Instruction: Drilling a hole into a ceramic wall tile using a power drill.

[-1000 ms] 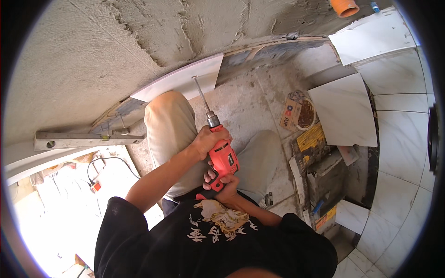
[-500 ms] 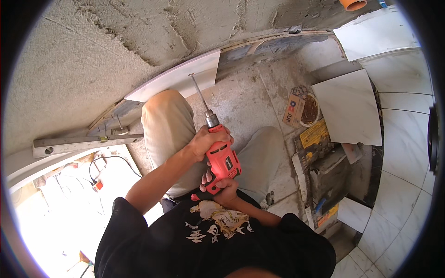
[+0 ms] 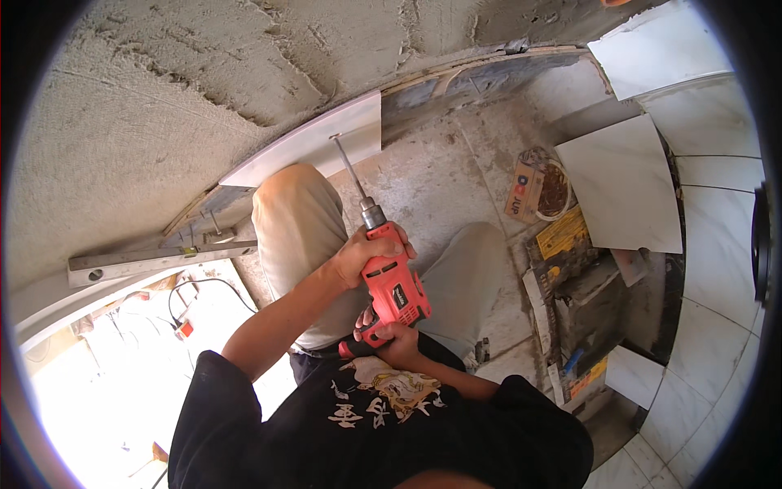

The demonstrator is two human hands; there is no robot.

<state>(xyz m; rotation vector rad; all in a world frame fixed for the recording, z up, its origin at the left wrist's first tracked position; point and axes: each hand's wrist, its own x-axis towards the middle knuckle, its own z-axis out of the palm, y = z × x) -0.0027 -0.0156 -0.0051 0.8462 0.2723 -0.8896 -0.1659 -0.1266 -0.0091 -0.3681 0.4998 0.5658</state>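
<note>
A red power drill (image 3: 396, 297) lies across my lap, its long bit pointing away from me. My left hand (image 3: 364, 254) wraps round the front of its body, just behind the metal chuck (image 3: 372, 213). Lower down, my right hand (image 3: 396, 342) is closed on the rear handle, its fingers partly hidden beneath the tool. The bit (image 3: 349, 166) reaches a small mark on a white tile (image 3: 346, 124), which stands against the foot of the rough wall beyond my knee. Whether the tip has entered the tile, I cannot tell.
At the left a spirit level (image 3: 155, 262) lies by the wall, near a dark cable with a red plug (image 3: 186, 329). To the right are a round container (image 3: 552, 191) in a torn carton, a loose marbled tile (image 3: 623, 183) and a stepped block (image 3: 588, 285). My knees flank the drill.
The view has shifted slightly. Both hands keep their hold on the drill, and its bit stays at the same mark on the tile.
</note>
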